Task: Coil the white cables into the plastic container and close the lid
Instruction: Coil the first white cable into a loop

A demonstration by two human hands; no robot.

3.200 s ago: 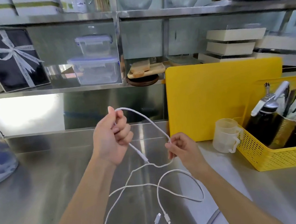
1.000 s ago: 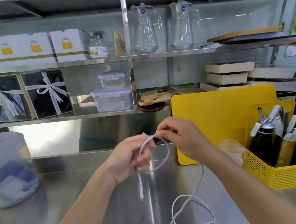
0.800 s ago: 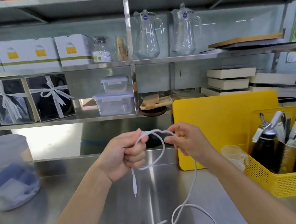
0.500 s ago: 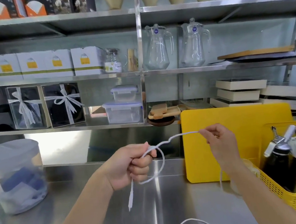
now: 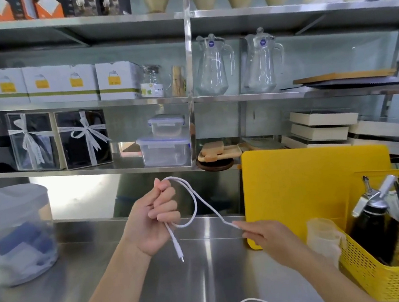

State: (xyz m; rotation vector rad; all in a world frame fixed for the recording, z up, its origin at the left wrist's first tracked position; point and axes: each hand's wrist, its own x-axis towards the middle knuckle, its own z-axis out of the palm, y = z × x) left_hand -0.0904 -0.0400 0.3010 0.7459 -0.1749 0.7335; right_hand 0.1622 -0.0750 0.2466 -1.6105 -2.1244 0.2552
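My left hand (image 5: 155,219) is raised above the steel counter, fingers closed around a loop of the white cable (image 5: 195,201). One plug end of the cable dangles below that hand. The cable runs down to the right into my right hand (image 5: 266,233), which pinches it between fingertips. More of the cable shows as a curve at the bottom edge of the view. Two clear plastic containers (image 5: 165,152) with lids stand stacked on the lower shelf behind my hands.
A yellow cutting board (image 5: 315,187) leans against the shelf at right. A yellow basket (image 5: 389,276) with bottles and utensils and a small clear cup (image 5: 326,238) stand at right. A large lidded tub (image 5: 15,234) sits at left on the steel counter (image 5: 61,300).
The view has tilted up, so most of the cable on the counter is out of sight. My right hand dropped from level with the left to lower right, drawing the cable along.
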